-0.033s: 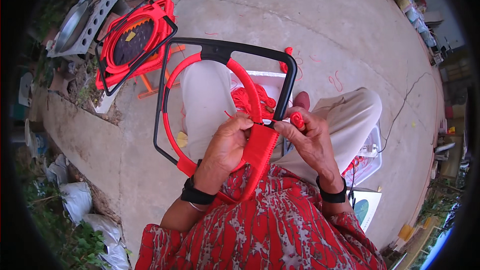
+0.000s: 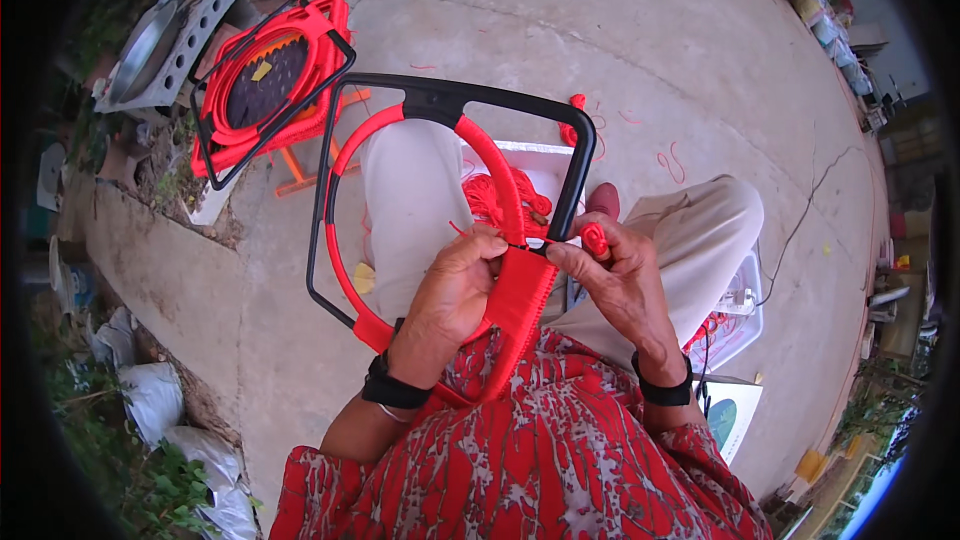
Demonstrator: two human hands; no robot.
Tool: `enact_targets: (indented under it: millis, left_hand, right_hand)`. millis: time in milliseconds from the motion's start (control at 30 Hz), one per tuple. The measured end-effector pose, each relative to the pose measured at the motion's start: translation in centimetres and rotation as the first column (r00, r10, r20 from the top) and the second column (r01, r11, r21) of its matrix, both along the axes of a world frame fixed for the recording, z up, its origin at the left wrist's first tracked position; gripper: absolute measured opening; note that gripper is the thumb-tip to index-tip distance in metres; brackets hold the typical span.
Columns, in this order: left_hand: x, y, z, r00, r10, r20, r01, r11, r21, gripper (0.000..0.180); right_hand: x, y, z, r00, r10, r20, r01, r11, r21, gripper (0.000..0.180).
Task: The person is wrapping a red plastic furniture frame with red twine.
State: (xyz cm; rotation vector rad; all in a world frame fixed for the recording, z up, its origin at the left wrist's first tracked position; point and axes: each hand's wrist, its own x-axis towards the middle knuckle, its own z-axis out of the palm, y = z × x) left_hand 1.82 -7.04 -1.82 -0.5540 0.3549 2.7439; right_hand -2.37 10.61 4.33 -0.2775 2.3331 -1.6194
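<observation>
A black squarish frame with a ring inside it lies tilted over my lap. Red cord wraps much of the ring and forms a broad, tightly wound red section at the near right. My left hand is closed on the frame beside this section, thumb pressing at its upper edge; its other fingers are partly hidden behind. At the frame's right side, my right hand pinches at the top corner of the wound section. A small bundle of red cord sits within the right hand's fingers.
A white box with loose red cord stands between my legs. To its right is a white tub. Several finished-looking red and black frames are stacked on an orange-legged stand at far left. Cord scraps lie on the concrete.
</observation>
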Motion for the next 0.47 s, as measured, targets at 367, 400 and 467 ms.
enact_targets:
  millis: [367,400,467]
  left_hand:
    - [0.3,0.3,-1.8,1.0,0.014,0.013,-0.014,1.0,-0.014,0.009]
    - [0.4,0.3,-1.9,1.0,0.021,0.015,-0.02,1.0,-0.01,0.009]
    - [0.5,0.2,-1.9,1.0,0.013,-0.003,-0.013,1.0,-0.014,0.011]
  right_hand:
    - [1.1,-0.5,1.4,0.963,0.109,-0.245,-0.08,0.989,0.125,0.013]
    - [1.1,-0.3,1.4,0.957,0.14,-0.255,-0.102,0.982,0.157,0.014]
    - [1.0,0.0,1.3,0.949,0.176,-0.262,-0.127,0.973,0.192,0.014]
